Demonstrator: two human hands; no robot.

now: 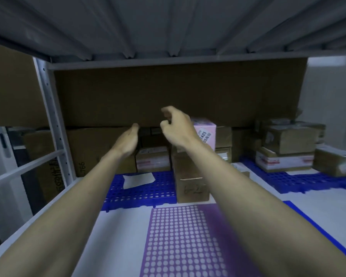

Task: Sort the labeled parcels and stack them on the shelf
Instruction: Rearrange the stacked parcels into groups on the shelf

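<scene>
Hands both empty, reaching deep into shelf (128, 226): left hand (128, 139) flat-fingered, right hand (176, 126) loosely curled, likely lining up the tall brown parcel (190, 176) standing just below; pink labeled parcel (205, 130) at 3 o'clock of right hand.

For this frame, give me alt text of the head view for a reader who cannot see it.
Both bare hands reach into a shelf bay holding nothing: left hand flat, right hand loosely curled. Behind them cardboard parcels and a pink box stand on blue grid mats.
</scene>
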